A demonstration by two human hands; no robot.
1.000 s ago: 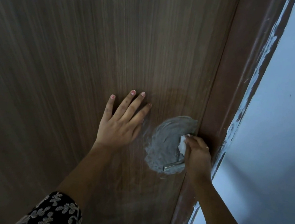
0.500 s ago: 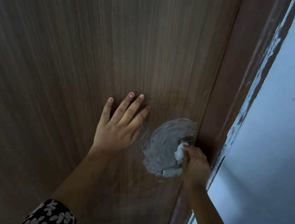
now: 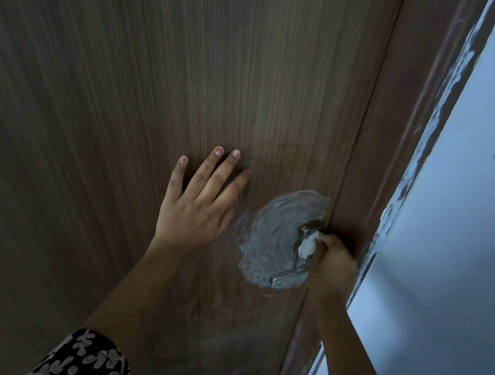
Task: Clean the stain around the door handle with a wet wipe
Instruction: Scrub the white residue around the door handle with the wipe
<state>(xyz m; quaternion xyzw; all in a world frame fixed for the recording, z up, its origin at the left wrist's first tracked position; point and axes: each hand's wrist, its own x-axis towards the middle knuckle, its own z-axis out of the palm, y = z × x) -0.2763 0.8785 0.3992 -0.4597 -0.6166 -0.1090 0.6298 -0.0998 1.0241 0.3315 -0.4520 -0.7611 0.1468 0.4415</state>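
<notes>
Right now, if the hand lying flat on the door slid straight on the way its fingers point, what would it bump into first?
Probably nothing: the left hand points up the brown wooden door, bare as far as the picture shows.

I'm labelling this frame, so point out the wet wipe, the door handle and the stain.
wet wipe (image 3: 307, 247), head view, bunched white middle
door handle (image 3: 288, 277), head view, lever bar
stain (image 3: 279, 222), head view, smeared grey middle

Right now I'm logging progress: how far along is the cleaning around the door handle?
Under way, not finished. Done: the wet wipe is already in the right hand, bunched against the door handle. In hand: that hand works beside the handle while the left hand lies flat on the door. Left: a whitish smeared stain covers the wood around the handle.
</notes>
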